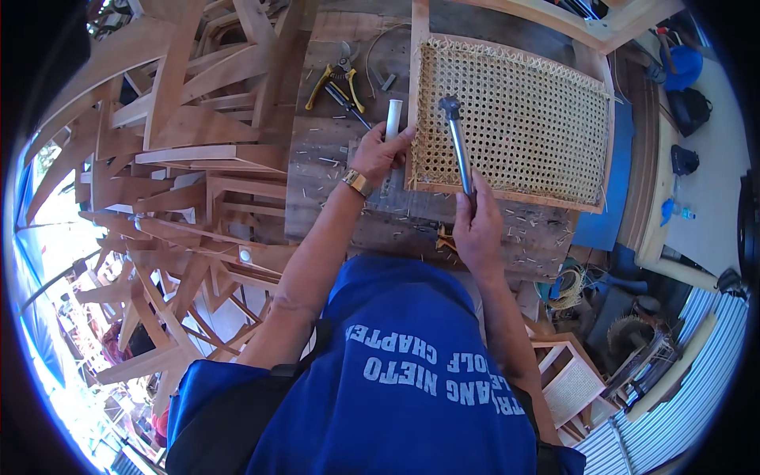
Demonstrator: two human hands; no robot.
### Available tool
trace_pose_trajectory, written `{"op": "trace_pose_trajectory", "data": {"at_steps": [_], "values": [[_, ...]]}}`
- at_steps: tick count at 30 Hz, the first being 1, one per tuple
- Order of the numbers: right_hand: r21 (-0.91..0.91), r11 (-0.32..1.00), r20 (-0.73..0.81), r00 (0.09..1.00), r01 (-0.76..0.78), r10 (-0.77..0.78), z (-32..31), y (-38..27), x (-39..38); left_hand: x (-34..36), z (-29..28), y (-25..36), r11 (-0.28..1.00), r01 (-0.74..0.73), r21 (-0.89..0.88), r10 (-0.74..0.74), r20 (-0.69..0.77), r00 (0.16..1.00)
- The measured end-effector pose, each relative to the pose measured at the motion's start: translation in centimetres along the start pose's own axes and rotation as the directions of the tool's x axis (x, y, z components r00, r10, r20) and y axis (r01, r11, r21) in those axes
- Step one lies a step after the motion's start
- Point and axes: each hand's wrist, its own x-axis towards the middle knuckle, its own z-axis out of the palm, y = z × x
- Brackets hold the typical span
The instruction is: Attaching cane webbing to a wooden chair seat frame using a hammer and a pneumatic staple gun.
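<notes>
My left hand [380,154] is closed round a white cylinder [393,117] that stands up out of the fist; its lower end is hidden. The fingers are beside the left rail of a wooden frame [414,71]. Woven cane webbing [522,119] fills this frame, with rough strand ends along its borders. In my right hand [480,233] is a hammer [457,146], gripped by its dark handle end. Its shiny shaft points away from me and its head is over the left part of the webbing.
Yellow-handled pruning shears [339,77] and a dark slim tool [348,105] lie on the workbench [324,170], among scattered cane bits. A yellow-orange tool [446,237] is near the bench's front edge. Wooden chair frames [190,142] are stacked left. A coil of strands [566,289] sits right.
</notes>
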Motion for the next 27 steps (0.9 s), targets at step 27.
{"op": "trace_pose_trajectory", "data": {"at_steps": [27], "values": [[-0.126,0.988,0.104,0.992,0.086,-0.073,0.7,-0.5,1.7,0.0,0.1,-0.4,1.0,0.007,-0.008,-0.008,-0.03,1.0]]}}
